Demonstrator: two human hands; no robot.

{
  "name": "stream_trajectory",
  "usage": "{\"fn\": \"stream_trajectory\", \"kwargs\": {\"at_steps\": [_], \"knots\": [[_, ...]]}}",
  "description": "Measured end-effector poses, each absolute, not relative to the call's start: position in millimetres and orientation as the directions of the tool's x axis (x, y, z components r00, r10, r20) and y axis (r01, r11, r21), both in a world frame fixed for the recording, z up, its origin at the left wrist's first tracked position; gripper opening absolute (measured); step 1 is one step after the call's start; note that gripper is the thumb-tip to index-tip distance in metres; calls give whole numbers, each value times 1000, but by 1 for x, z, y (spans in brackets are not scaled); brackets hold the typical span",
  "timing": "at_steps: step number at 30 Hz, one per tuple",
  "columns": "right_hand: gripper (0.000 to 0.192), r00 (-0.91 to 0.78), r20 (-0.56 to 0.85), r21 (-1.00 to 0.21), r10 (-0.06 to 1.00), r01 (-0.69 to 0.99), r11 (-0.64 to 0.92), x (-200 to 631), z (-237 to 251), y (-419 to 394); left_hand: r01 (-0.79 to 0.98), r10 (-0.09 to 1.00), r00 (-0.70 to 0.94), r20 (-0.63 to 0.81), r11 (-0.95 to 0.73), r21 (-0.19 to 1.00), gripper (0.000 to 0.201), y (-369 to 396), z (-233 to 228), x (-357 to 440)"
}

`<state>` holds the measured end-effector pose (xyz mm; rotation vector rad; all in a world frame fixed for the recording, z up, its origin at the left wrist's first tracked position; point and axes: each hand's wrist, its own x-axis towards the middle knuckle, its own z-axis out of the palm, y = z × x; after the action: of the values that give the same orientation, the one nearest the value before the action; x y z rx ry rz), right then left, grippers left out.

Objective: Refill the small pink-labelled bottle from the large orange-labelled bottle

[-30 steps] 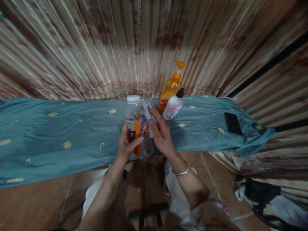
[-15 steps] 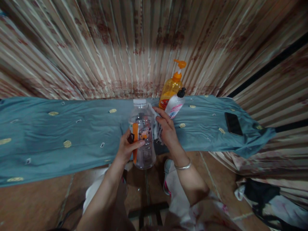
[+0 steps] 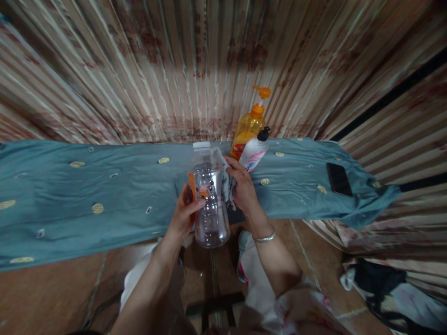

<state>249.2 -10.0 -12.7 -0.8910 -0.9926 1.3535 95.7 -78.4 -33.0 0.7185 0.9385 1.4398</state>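
Bottle point(image 3: 209, 200) lower, hands point(image 3: 183, 215) wiping

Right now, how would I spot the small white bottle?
Find the long blue cloth spread in front of the striped curtain. Near its middle, at the back edge, two pump bottles lean together. The white bottle is the smaller one with a black pump, in front of the taller orange bottle.

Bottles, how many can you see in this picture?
3. A clear bottle is held upright between both hands at the front edge of the blue cloth. An orange pump bottle and a white pump bottle stand together behind it. None seem hidden.
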Motion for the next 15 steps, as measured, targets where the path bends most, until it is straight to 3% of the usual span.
{"fn": "stream_trajectory", "kwargs": {"at_steps": [7, 10, 15], "knots": [[37, 28, 170, -945, 985, -278, 171, 247, -20, -11, -391, 978, -199, -66, -18, 920, 45, -73, -40, 92], [38, 13, 170, -953, 985, -253, 168, 247, -24, -11, -412, 974, -221, -41, -54, 910, 53, -71, -47, 89], [39, 16, 191, -963, 981, -192, 190, 246, -27, -12, -426, 986, -168, -6, -67, 902, 51, -71, -55, 87]]}}
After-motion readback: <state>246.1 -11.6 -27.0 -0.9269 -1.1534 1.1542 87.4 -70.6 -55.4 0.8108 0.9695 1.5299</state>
